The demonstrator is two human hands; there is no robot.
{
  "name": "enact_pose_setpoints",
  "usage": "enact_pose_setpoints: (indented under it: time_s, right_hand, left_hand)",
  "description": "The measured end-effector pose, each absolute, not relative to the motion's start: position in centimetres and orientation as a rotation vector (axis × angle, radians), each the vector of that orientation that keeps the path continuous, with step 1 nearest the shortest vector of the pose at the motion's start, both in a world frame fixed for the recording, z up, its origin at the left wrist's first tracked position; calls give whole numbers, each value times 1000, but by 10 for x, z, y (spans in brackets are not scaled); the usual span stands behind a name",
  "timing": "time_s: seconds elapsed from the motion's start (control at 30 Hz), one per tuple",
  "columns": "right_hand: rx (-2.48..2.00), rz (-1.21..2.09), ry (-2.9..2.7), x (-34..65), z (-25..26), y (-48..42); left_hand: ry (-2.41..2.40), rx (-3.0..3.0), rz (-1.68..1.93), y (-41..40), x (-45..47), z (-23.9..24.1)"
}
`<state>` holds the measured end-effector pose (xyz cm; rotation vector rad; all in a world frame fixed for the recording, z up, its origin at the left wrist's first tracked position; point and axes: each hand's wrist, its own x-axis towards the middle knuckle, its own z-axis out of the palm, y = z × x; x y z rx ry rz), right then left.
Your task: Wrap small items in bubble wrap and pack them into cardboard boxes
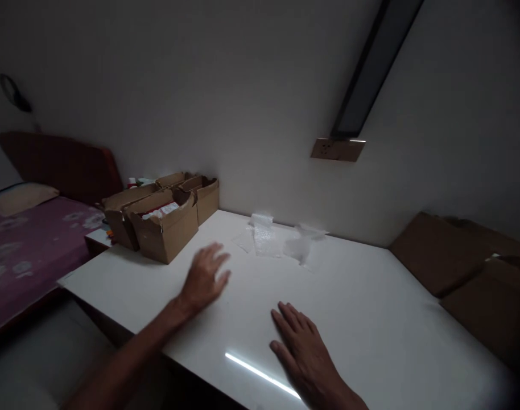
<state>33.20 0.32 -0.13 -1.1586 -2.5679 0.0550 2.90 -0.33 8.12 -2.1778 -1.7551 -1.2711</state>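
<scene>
My left hand (203,275) hovers over the white table (354,296), fingers spread and slightly blurred, with nothing in it. Beyond it to the left stands a cardboard box (181,233), the thing nearest to that hand; white and red items show inside. My right hand (301,346) is at the table's front part, fingers stretched out and holding nothing; whether it touches the top I cannot tell. Further back, against the wall side, lie clear sheets of bubble wrap (266,238), with another crumpled piece (300,247) to their right.
More open cardboard boxes (207,200) crowd the table's far left corner. Brown cartons (452,245) stand along the right edge. A bed (33,245) is at the left. On the wall are a socket plate (337,150) and a dark-framed panel (375,68).
</scene>
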Motion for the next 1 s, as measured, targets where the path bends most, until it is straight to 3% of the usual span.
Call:
enact_pose_setpoints:
  time_s: [0.17, 0.27, 0.37, 0.73, 1.0]
  right_hand:
    - [-1084, 142, -2538, 318, 8, 5]
    - [-1098, 183, -2510, 321, 8, 4]
    - [-1117, 227, -2484, 323, 7, 3]
    - [-1086, 283, -2324, 326, -6, 3]
    - [-1377, 256, -1981, 350, -10, 19]
  left_hand:
    - [-1948, -1671, -1230, 34, -71, 129]
    - [-2111, -1530, -987, 44, -101, 129]
    - [-2136, -1520, -978, 51, -109, 123]
    - [-1720, -2070, -1221, -3, -27, 119]
    - [-1337, -2423, -1481, -46, 24, 116]
